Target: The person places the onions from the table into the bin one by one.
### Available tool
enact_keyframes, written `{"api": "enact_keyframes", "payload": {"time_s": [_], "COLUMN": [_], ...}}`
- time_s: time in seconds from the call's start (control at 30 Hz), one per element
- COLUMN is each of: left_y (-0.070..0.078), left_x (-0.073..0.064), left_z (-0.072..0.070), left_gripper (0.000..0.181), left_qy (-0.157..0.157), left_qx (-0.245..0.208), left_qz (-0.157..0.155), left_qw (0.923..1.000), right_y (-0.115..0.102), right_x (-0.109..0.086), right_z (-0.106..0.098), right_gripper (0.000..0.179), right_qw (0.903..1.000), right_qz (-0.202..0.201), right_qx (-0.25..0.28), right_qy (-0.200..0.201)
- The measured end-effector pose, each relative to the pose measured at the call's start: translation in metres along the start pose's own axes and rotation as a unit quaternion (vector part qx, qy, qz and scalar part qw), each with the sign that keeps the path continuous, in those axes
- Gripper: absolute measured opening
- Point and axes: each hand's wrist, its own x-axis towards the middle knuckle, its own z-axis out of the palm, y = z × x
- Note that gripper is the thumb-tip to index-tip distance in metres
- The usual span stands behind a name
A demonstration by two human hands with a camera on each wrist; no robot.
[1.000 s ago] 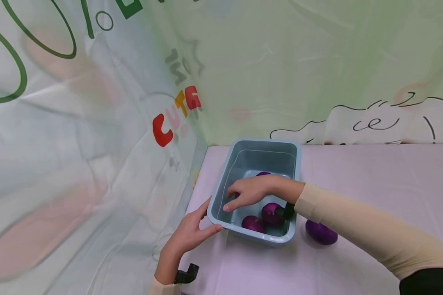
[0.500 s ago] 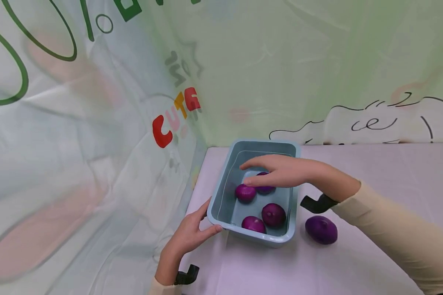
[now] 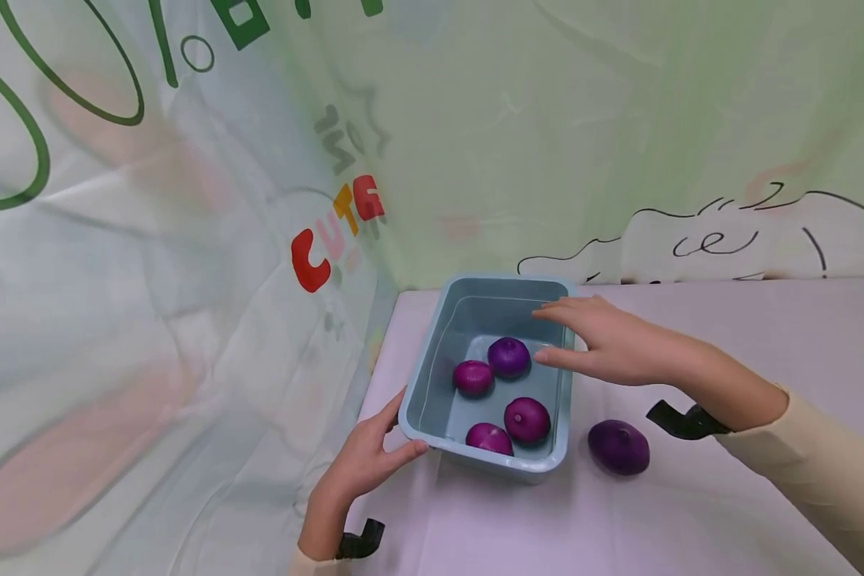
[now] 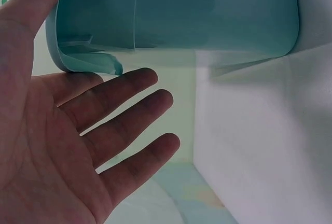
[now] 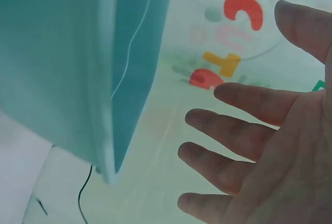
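Note:
A blue-grey plastic bin holds several purple onions, among them a back onion, a left onion and a front onion. My left hand touches the bin's near left corner with thumb and forefinger, and its other fingers stretch out straight and spread in the left wrist view. Above the bin's right rim hovers my right hand, its fingers extended and holding nothing. One more purple onion lies on the table outside the bin, to its right.
The table is covered with a pale pink cloth. A printed white curtain hangs close along the left side, and a green one rises behind the bin.
My right hand has risen out of the bin and moved right, to above its right rim, uncovering the onions inside. The left hand has stayed at the bin's corner.

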Motion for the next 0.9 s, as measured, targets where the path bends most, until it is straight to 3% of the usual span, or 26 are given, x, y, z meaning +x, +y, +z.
{"api": "enact_keyframes", "payload": {"time_s": [0.3,0.57,0.9], "left_y": [0.001,0.001,-0.001], "left_x": [-0.001,0.001,-0.001], "left_z": [0.0,-0.002,-0.002], "left_gripper": [0.09,0.09,0.089], "left_qy": [-0.001,0.0,0.0], "left_qx": [-0.001,-0.001,-0.003], "left_qz": [-0.009,-0.011,0.007], "left_qw": [1.0,0.9999,1.0], "right_y": [0.014,0.029,0.055], "right_x": [-0.025,-0.045,-0.062], "right_z": [0.006,0.022,0.05], "right_gripper": [0.074,0.082,0.084], "right_qw": [0.9964,0.9791,0.9686], "right_qz": [0.055,0.086,0.126], "right_qx": [-0.053,-0.164,-0.196], "right_qy": [0.037,0.084,0.086]}}
